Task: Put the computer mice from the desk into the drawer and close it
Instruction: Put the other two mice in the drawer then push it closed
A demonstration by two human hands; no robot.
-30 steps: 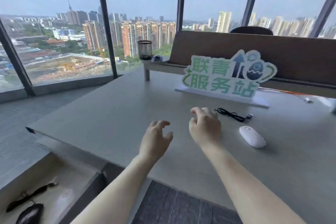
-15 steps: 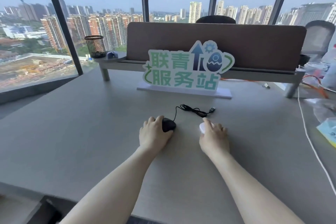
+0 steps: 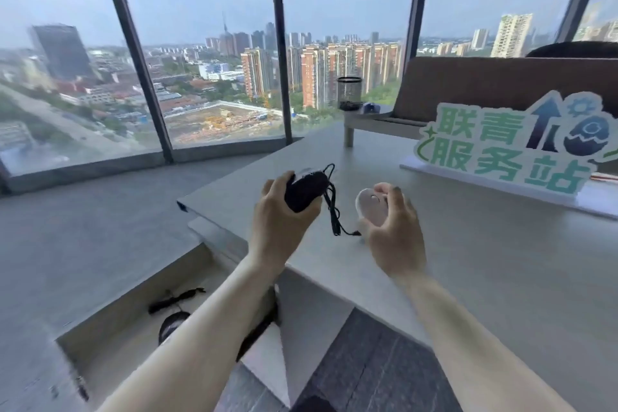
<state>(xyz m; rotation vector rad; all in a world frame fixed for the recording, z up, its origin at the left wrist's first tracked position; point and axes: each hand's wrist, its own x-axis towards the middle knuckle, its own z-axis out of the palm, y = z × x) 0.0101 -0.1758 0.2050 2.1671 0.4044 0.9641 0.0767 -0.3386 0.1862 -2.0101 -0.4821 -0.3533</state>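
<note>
Two mice are held up over the desk (image 3: pixel 468 261): the left hand (image 3: pixel 281 224) squeezes the black mouse (image 3: pixel 306 190), the right hand (image 3: pixel 394 231) squeezes the white mouse (image 3: pixel 371 206). The open drawer (image 3: pixel 110 341) lies low and left, closer to the left hand.

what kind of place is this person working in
Probably an office high up in a city tower. Floor-to-ceiling windows look down on apartment blocks, a grey desk has a brown divider panel, and a green sign in Chinese characters stands on it.
</note>
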